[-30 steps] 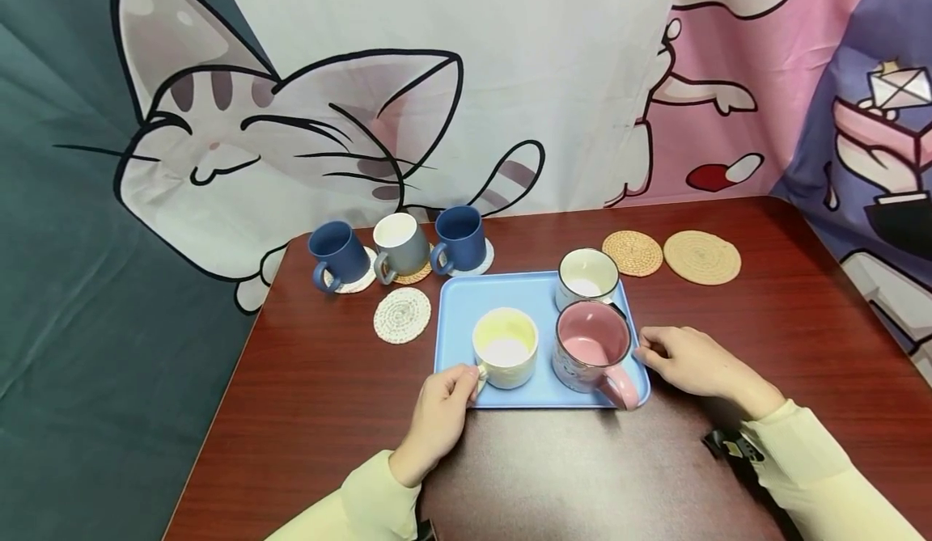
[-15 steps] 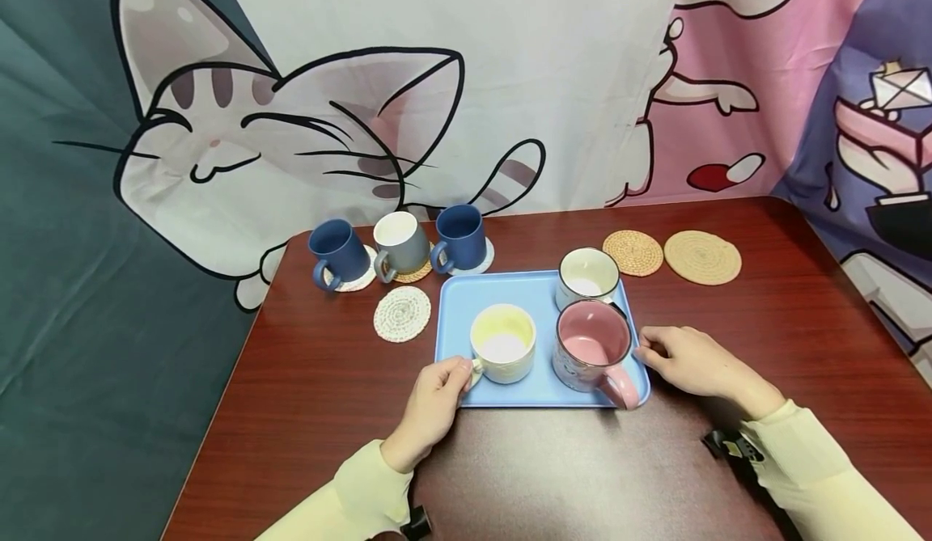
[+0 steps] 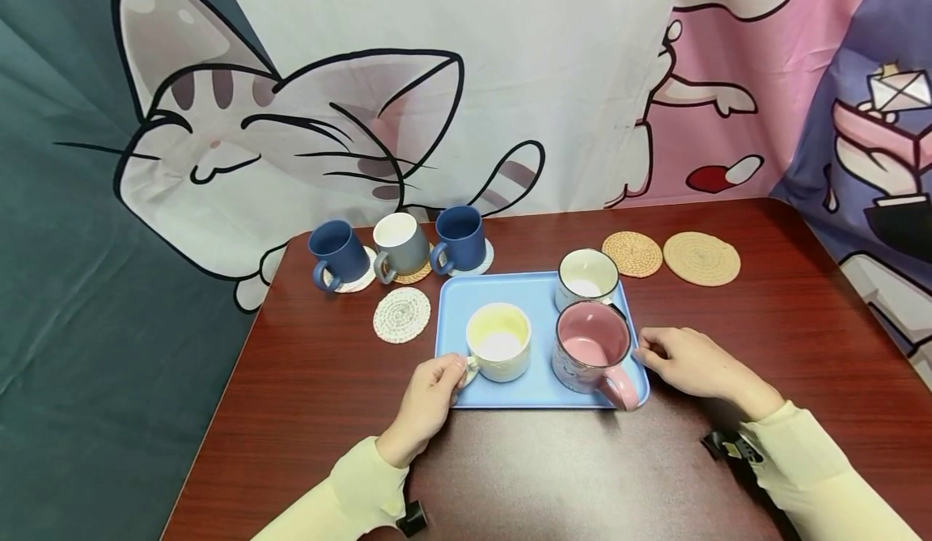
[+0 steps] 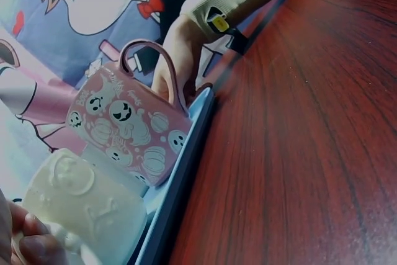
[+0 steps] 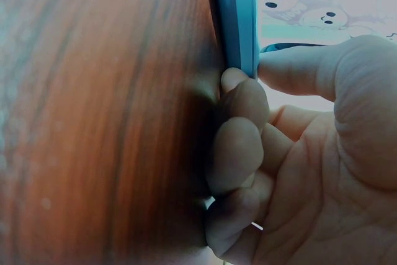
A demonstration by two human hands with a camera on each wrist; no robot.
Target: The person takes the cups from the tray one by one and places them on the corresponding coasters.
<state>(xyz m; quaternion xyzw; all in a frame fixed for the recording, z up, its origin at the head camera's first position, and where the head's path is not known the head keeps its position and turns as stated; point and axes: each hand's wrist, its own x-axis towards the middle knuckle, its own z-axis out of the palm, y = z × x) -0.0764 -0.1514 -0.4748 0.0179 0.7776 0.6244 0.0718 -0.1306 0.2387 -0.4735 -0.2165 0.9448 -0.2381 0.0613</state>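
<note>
My left hand (image 3: 425, 402) pinches the handle of a cream mug (image 3: 501, 347) with a pale yellow inside, which is over the left part of a blue tray (image 3: 459, 298). Raised relief shows on this mug's side in the left wrist view. With thumb and curled fingers my right hand (image 3: 699, 363) grips the tray's right rim, as the right wrist view shows. A pink mug (image 3: 591, 347) with ghost and pumpkin prints stands at the tray's right side, its handle toward the front. Behind it is a white mug (image 3: 586, 276) with a dark rim, partly hidden.
Beyond the tray's left corner stand a blue mug (image 3: 339, 250), a grey mug (image 3: 402, 250) and another blue mug (image 3: 461, 238), each on a coaster. A bare white coaster (image 3: 402, 314) lies in front of them. Two tan coasters (image 3: 632, 254) lie at the back right.
The cream mug, held in my left hand, has shifted a little left and slightly back. My right hand and the tray have stayed in place.
</note>
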